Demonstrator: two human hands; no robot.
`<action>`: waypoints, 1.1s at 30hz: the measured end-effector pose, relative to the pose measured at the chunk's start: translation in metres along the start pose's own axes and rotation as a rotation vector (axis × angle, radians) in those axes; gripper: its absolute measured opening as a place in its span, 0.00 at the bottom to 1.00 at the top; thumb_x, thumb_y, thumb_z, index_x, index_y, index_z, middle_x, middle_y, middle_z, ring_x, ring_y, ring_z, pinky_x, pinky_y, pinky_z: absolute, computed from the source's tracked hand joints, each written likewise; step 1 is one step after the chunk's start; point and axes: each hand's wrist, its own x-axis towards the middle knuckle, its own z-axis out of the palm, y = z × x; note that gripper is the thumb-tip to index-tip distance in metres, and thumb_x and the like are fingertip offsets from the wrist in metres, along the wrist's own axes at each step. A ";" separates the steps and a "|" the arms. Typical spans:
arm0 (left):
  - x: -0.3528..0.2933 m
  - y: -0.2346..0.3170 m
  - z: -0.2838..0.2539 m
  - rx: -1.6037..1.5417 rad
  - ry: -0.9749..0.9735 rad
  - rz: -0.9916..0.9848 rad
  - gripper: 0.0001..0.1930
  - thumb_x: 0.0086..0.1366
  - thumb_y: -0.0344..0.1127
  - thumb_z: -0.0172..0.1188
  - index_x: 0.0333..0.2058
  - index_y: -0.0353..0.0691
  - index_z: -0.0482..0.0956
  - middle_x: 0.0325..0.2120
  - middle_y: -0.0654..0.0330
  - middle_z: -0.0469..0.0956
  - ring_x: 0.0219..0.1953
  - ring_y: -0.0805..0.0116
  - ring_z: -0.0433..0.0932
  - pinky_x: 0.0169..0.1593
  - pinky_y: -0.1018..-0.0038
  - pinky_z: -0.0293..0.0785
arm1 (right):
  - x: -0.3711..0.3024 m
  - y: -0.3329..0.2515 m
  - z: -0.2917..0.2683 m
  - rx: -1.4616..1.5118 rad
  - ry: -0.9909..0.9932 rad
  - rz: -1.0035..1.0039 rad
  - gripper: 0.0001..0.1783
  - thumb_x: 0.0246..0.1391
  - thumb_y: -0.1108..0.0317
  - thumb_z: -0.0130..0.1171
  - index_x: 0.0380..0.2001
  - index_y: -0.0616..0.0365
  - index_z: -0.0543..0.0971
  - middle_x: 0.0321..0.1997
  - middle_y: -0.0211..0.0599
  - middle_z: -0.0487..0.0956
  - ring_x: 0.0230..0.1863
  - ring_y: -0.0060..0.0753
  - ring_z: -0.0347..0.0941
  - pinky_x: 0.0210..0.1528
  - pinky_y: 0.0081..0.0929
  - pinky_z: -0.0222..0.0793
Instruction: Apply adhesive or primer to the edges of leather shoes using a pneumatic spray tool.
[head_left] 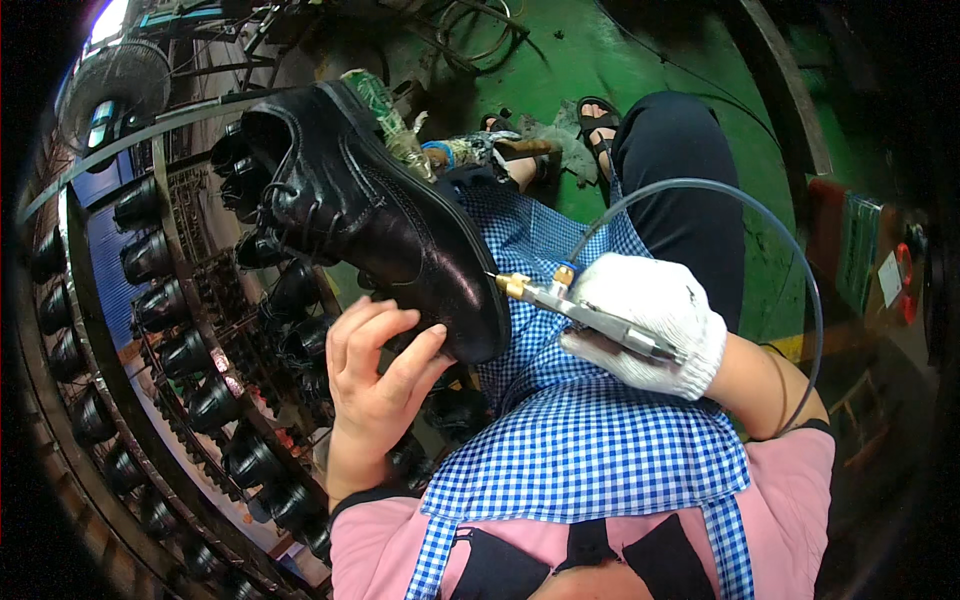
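Observation:
A black lace-up leather shoe (375, 220) is held up in front of me, toe pointing down toward me and the edge of its sole on the right. My left hand (380, 365), bare, has its curled fingers and thumb against the shoe's toe. My right hand (650, 320) wears a white knitted glove and grips a pen-shaped metal tool (600, 318) with a brass front. The tool's thin tip meets or nearly meets the sole edge near the toe; I cannot tell which. A clear hose (800, 260) loops from the tool past my right forearm.
Racks (190, 330) with several black shoes fill the left side. Beyond the shoe is a stand wrapped in plastic and tape (395, 125). The floor (560, 60) is green, with a dark beam (785, 80) at right. A blue checked apron (590, 445) covers my lap.

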 end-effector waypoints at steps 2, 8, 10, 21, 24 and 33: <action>0.020 -0.002 -0.004 0.049 -0.070 0.131 0.21 0.49 0.37 0.71 0.44 0.52 0.81 0.50 0.63 0.76 0.56 0.58 0.73 0.63 0.54 0.65 | -0.007 0.001 -0.007 -0.021 -0.053 0.030 0.13 0.41 0.62 0.71 0.29 0.54 0.80 0.28 0.35 0.78 0.27 0.39 0.76 0.29 0.31 0.73; 0.082 0.000 -0.014 0.018 -0.285 0.262 0.30 0.45 0.38 0.71 0.51 0.50 0.79 0.55 0.63 0.75 0.61 0.56 0.71 0.65 0.52 0.62 | -0.016 -0.005 -0.025 0.001 0.076 -0.006 0.12 0.41 0.62 0.71 0.28 0.53 0.80 0.28 0.37 0.79 0.27 0.41 0.78 0.30 0.33 0.75; 0.090 0.001 -0.012 0.008 -0.277 0.261 0.31 0.43 0.38 0.72 0.51 0.49 0.78 0.54 0.61 0.75 0.61 0.56 0.71 0.65 0.52 0.64 | -0.017 -0.006 -0.032 -0.045 0.097 -0.007 0.12 0.42 0.60 0.71 0.28 0.53 0.81 0.29 0.37 0.80 0.29 0.41 0.79 0.32 0.34 0.77; 0.127 0.001 -0.004 0.024 -0.127 0.253 0.38 0.44 0.43 0.74 0.55 0.41 0.72 0.52 0.52 0.72 0.53 0.46 0.73 0.55 0.54 0.72 | -0.009 0.003 -0.049 -0.107 0.303 -0.087 0.12 0.46 0.65 0.69 0.37 0.51 0.84 0.31 0.33 0.83 0.29 0.35 0.80 0.30 0.28 0.77; 0.143 -0.003 0.003 0.057 -0.060 0.226 0.35 0.49 0.46 0.71 0.54 0.38 0.71 0.48 0.52 0.72 0.47 0.49 0.74 0.48 0.59 0.74 | 0.000 0.007 -0.052 -0.143 0.345 -0.009 0.12 0.45 0.66 0.71 0.35 0.53 0.84 0.32 0.33 0.82 0.30 0.35 0.80 0.31 0.29 0.77; 0.197 -0.029 0.003 0.347 0.106 0.064 0.26 0.65 0.55 0.58 0.47 0.37 0.71 0.37 0.54 0.73 0.39 0.53 0.77 0.39 0.64 0.76 | 0.061 0.024 -0.030 -0.204 0.532 -0.122 0.08 0.51 0.63 0.67 0.33 0.54 0.81 0.28 0.35 0.77 0.27 0.38 0.76 0.28 0.31 0.74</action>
